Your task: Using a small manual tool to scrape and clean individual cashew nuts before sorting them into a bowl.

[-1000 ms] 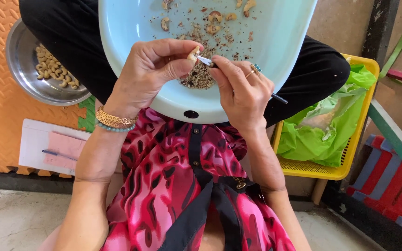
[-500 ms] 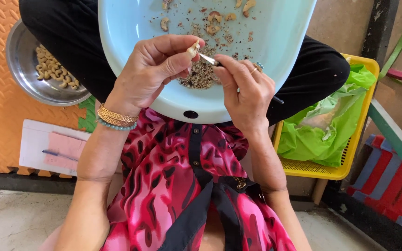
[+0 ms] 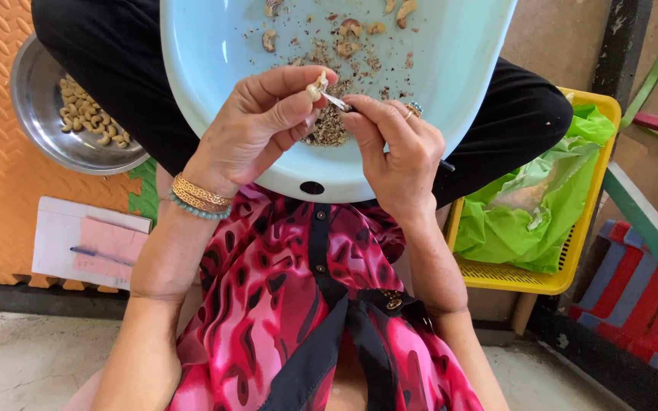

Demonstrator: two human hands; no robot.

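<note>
Both hands pinching, left hand (image 3: 257, 125) one cashew (image 3: 315, 88), right hand (image 3: 399, 148) one small knife (image 3: 336, 101)

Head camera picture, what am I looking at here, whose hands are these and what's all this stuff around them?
One camera worn on a person's head looks down at their own lap. The left hand pinches a pale nut. The right hand holds a small blade against it. Beneath sits a light blue basin with nut pieces and skin scraps. On the left, a metal bowl holds peeled nuts, near a notepad with a pen. On the right, a yellow basket holds a green bag.
</note>
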